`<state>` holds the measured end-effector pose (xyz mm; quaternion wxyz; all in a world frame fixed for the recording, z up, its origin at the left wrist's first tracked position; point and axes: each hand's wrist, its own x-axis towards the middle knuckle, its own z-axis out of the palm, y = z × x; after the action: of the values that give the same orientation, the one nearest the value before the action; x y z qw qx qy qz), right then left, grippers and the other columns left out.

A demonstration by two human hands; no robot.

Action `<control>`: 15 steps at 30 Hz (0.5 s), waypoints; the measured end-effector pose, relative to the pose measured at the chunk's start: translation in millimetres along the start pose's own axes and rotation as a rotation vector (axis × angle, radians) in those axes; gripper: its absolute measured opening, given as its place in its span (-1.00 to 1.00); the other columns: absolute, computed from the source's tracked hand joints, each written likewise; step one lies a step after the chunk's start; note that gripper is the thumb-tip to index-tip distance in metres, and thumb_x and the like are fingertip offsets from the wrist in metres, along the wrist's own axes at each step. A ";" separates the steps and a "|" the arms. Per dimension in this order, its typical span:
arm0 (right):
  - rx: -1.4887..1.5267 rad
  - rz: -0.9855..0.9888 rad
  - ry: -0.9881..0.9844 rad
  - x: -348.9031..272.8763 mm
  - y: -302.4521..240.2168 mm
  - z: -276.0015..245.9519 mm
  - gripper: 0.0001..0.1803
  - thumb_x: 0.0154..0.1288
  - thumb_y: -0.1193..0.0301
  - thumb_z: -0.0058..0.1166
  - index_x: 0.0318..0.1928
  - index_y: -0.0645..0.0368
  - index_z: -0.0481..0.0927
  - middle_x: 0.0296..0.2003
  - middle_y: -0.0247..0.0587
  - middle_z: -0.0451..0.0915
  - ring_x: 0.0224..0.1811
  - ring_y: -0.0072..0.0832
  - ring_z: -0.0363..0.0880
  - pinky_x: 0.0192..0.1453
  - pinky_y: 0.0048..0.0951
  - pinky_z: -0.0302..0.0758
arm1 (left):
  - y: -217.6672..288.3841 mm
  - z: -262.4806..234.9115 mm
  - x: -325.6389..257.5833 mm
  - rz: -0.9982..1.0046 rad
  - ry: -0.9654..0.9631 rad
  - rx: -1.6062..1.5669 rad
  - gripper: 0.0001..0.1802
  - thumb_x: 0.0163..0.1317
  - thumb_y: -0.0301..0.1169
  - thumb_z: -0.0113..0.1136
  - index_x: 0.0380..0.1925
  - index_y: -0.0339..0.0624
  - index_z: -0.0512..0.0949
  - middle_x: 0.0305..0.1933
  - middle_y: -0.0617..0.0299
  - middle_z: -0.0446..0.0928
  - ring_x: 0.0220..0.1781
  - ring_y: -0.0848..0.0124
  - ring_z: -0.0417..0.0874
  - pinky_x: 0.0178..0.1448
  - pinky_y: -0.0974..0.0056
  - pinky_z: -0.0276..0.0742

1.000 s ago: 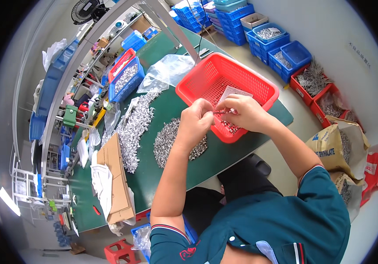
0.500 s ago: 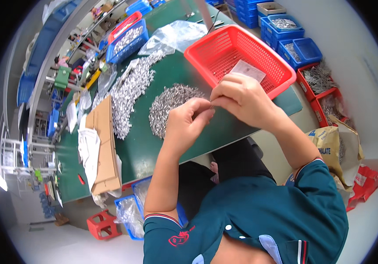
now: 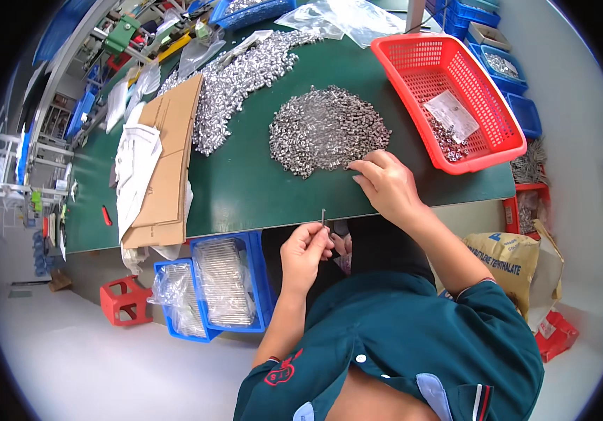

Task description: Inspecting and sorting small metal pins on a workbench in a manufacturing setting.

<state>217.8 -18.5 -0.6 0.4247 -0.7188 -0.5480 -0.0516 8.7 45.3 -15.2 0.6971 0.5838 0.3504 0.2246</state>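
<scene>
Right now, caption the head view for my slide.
Left hand pinches a thin metal pin; right hand reaches the pile of small metal parts.

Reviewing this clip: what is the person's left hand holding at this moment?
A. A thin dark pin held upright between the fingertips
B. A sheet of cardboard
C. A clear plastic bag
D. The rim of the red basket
A: the left hand pinches a thin dark pin upright near the table edge, while the right hand rests at the pile of small metal parts.

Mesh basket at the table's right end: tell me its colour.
Red: the mesh basket shows clearly in the head view, with small metal parts inside.
</scene>
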 end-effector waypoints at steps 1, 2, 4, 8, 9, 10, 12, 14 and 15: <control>-0.028 -0.010 -0.004 0.2 0.3 4.0 -0.78 -0.02 0.53 0.25 -0.28 0.13 0.64 -0.38 -0.25 0.53 -0.28 -0.24 0.56 -0.24 -0.27 0.54 | -4.1 -0.4 -3.8 -0.009 0.008 -0.015 -0.86 0.32 -0.42 0.11 -0.23 -0.28 0.54 -0.46 0.26 0.58 -0.50 0.58 0.55 -0.40 0.50 0.45; -0.058 -0.019 -0.006 0.5 0.7 7.4 -0.79 -0.04 0.53 0.26 -0.29 0.12 0.65 -0.38 -0.26 0.53 -0.27 -0.25 0.56 -0.24 -0.27 0.54 | -6.7 -1.6 -6.1 -0.025 0.012 -0.015 -0.86 0.32 -0.43 0.11 -0.23 -0.28 0.55 -0.45 0.26 0.58 -0.49 0.58 0.55 -0.39 0.50 0.45; -0.093 -0.032 -0.015 2.1 1.9 13.0 -0.80 -0.05 0.52 0.27 -0.31 0.11 0.65 -0.38 -0.27 0.53 -0.27 -0.25 0.56 -0.24 -0.28 0.54 | -8.6 -4.4 -7.6 -0.025 0.016 -0.016 -0.86 0.32 -0.43 0.11 -0.23 -0.28 0.55 -0.45 0.26 0.58 -0.49 0.58 0.55 -0.39 0.50 0.45; -0.134 -0.038 0.009 4.3 4.9 20.6 -0.83 -0.06 0.51 0.27 -0.36 0.11 0.63 -0.40 -0.28 0.53 -0.27 -0.24 0.55 -0.24 -0.29 0.53 | -10.0 -9.5 -6.5 -0.026 0.018 -0.019 -0.86 0.31 -0.43 0.12 -0.23 -0.28 0.55 -0.45 0.27 0.58 -0.49 0.59 0.55 -0.39 0.50 0.46; -0.137 -0.044 -0.001 5.3 4.2 21.2 -0.83 -0.06 0.51 0.27 -0.36 0.11 0.63 -0.40 -0.28 0.53 -0.27 -0.24 0.55 -0.24 -0.29 0.53 | -10.8 -10.3 -5.8 -0.028 0.023 -0.030 -0.86 0.31 -0.43 0.12 -0.23 -0.28 0.55 -0.45 0.27 0.58 -0.49 0.59 0.55 -0.39 0.50 0.46; -0.127 -0.033 -0.008 6.4 2.6 21.2 -0.84 -0.06 0.51 0.27 -0.38 0.11 0.62 -0.41 -0.28 0.52 -0.27 -0.25 0.55 -0.24 -0.29 0.52 | -11.4 -11.0 -5.6 -0.038 0.020 -0.034 -0.85 0.31 -0.43 0.13 -0.23 -0.30 0.55 -0.45 0.27 0.58 -0.48 0.61 0.55 -0.38 0.51 0.47; -0.119 -0.026 -0.024 6.3 1.8 21.3 -0.85 -0.07 0.51 0.28 -0.39 0.12 0.61 -0.42 -0.27 0.52 -0.27 -0.25 0.55 -0.24 -0.29 0.52 | -11.6 -9.9 -5.4 -0.051 0.022 -0.048 -0.85 0.30 -0.44 0.13 -0.23 -0.31 0.55 -0.45 0.28 0.59 -0.47 0.63 0.55 -0.36 0.51 0.48; -0.114 -0.007 -0.069 4.7 2.3 20.8 -0.85 -0.06 0.51 0.28 -0.41 0.11 0.60 -0.42 -0.27 0.52 -0.27 -0.25 0.55 -0.24 -0.29 0.52 | -10.1 -8.2 -4.4 -0.061 0.006 -0.054 -0.85 0.31 -0.45 0.13 -0.23 -0.33 0.55 -0.44 0.27 0.58 -0.46 0.63 0.55 -0.35 0.51 0.49; -0.115 -0.010 -0.077 4.6 1.1 19.8 -0.85 -0.06 0.51 0.28 -0.41 0.11 0.60 -0.42 -0.27 0.52 -0.27 -0.25 0.55 -0.24 -0.29 0.52 | -11.2 -7.8 -3.5 -0.064 0.009 -0.060 -0.85 0.31 -0.45 0.13 -0.23 -0.33 0.55 -0.44 0.27 0.58 -0.46 0.63 0.55 -0.35 0.51 0.49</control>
<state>212.8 -1.9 -11.2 0.3610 -0.7408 -0.5635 -0.0576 -0.5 45.4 -25.8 0.7197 0.5499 0.3652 0.2153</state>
